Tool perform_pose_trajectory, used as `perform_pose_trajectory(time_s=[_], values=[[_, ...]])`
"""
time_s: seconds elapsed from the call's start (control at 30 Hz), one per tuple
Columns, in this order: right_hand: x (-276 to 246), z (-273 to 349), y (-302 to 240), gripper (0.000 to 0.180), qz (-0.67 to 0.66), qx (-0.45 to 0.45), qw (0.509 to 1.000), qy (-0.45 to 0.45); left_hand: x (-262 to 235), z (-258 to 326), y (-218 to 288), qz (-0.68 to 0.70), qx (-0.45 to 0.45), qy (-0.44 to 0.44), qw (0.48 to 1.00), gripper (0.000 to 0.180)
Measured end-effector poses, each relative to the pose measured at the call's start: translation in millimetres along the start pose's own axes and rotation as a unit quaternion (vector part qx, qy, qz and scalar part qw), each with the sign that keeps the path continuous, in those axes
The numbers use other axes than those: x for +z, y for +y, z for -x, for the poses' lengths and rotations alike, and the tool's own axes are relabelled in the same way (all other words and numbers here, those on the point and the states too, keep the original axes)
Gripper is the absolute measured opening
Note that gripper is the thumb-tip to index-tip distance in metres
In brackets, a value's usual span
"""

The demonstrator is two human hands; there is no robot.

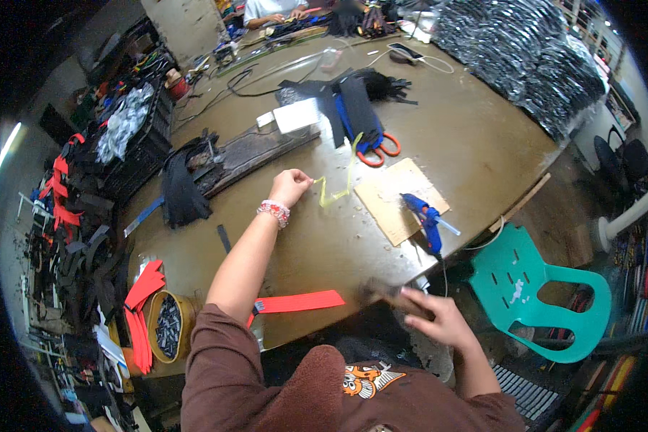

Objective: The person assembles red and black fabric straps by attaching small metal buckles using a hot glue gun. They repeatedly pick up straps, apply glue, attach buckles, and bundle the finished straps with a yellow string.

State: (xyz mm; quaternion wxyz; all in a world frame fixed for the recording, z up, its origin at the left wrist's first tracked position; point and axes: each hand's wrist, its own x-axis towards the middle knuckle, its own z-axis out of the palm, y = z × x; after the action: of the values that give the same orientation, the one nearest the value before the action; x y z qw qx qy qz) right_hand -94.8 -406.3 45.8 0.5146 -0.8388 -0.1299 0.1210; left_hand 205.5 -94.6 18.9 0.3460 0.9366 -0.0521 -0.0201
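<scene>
My left hand point(291, 189), a beaded bracelet at its wrist, reaches over the table with fingers pinched on the end of a thin yellow-green strip point(331, 196). That strip zigzags away toward orange-handled scissors point(373, 157). At the near right edge of the table, my right hand point(443, 320) grips the wooden handle of what looks like a hammer point(403, 299); its dark head is blurred by motion. Below my left forearm lies a red strap point(302, 302) with a dark buckle at one end. A blue glue gun point(426, 222) rests on a pale wooden board point(389, 212) between the hands.
Black straps point(183, 183) lie beside a long dark bar point(259, 155). A yellow tub point(153, 324) of small dark parts stands at the near left by red straps point(138, 317). Plastic-wrapped bundles point(518, 57) fill the far right. A green chair point(540, 288) is at right; another person point(273, 13) sits opposite.
</scene>
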Motion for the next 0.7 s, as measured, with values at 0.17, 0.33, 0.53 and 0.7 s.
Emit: perform_pose_trajectory(time_s=[0.17, 0.33, 0.53, 0.7], values=[[17.3, -128.2, -17.9, 0.055, 0.028, -0.091, 0.98, 0.177, 2.5, 8.7, -46.1, -0.028, -0.002, 0.132, 0.991, 0.024], [41.2, -208.9, -10.7, 0.053, 0.103, -0.08, 0.974, 0.188, 2.3, 20.4, -55.1, 0.048, -0.059, 0.091, 0.993, 0.023], [69.1, -204.9, 6.2, 0.054, 0.156, -0.127, 0.952, 0.229, 16.2, 28.4, -54.5, 0.05, -0.068, 0.133, 0.988, 0.027], [68.7, -229.5, 1.0, 0.053, 0.105, -0.18, 0.945, 0.254, 23.4, 33.8, -46.9, -0.044, -0.041, 0.187, 0.98, 0.024]])
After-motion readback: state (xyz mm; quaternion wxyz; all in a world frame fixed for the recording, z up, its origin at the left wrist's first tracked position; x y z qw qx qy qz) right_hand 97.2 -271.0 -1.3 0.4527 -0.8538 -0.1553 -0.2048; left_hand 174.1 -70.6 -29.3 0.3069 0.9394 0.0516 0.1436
